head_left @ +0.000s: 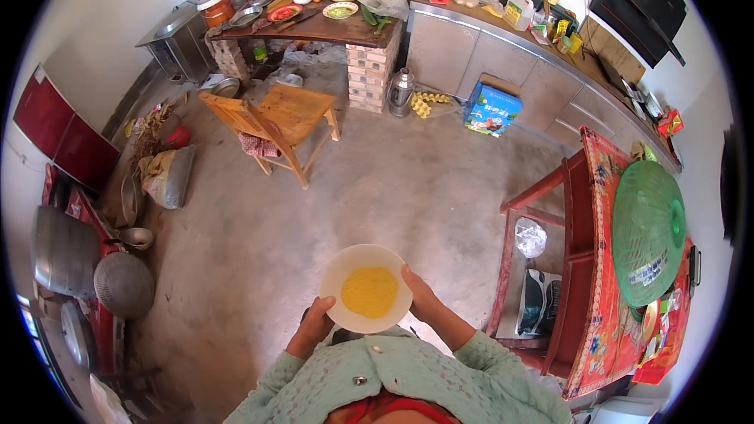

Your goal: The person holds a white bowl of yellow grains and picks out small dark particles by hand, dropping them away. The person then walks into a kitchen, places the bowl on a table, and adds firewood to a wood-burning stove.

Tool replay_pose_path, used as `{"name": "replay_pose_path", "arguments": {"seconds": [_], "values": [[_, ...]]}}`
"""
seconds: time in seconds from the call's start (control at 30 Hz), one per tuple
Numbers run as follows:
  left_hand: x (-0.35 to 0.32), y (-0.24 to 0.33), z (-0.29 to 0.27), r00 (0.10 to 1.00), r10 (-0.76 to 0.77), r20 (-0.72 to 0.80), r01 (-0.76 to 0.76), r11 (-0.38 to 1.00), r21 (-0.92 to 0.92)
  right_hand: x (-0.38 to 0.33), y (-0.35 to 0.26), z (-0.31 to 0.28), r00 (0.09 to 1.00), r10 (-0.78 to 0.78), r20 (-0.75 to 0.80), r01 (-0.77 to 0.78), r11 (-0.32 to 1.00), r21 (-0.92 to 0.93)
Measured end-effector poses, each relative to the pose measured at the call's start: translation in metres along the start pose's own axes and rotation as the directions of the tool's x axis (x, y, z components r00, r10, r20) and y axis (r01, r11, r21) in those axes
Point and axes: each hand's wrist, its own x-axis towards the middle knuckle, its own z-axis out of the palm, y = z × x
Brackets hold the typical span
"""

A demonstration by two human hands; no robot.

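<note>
A white bowl (338,273) is held level in front of my body, between both hands. Yellow grains or meal (369,292) lie in its bottom; which of the two I cannot tell. My left hand (315,322) grips the bowl's lower left rim, its thumb on the edge. On the opposite side my right hand (424,298) is closed on the rim, thumb on top and the other fingers hidden beneath. Pale green sleeves (495,357) cover my forearms.
Ahead stand a wooden chair (294,106) and a brick-legged table (314,30) with dishes. A blue box (493,108) and a metal thermos (400,93) are by the cabinets (440,43). To the right, a red table (585,267) bears a green mesh cover (650,228); pots (63,247) line the left.
</note>
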Motion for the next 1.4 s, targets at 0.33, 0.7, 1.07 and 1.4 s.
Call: {"name": "replay_pose_path", "arguments": {"seconds": [0.33,0.7,1.07,1.4], "values": [[0.126,0.048,-0.012,0.999,0.030,0.020,-0.030,0.999,-0.017,0.100,-0.053,-0.043,0.996,0.012,-0.091,-0.020,0.996,-0.089],[0.296,0.117,0.002,0.916,-0.275,0.293,0.265,0.961,0.073,0.165,-0.134,-0.076,0.896,-0.194,-0.400,0.224,0.974,0.030],[0.460,0.160,0.067,0.975,-0.145,0.168,0.134,0.988,0.070,0.277,-0.248,-0.206,0.963,-0.109,-0.248,0.148,0.978,0.144],[0.592,0.197,0.108,0.999,-0.032,0.019,0.030,0.995,0.090,0.386,-0.375,-0.294,0.991,0.006,-0.136,-0.013,0.998,-0.055]]}}
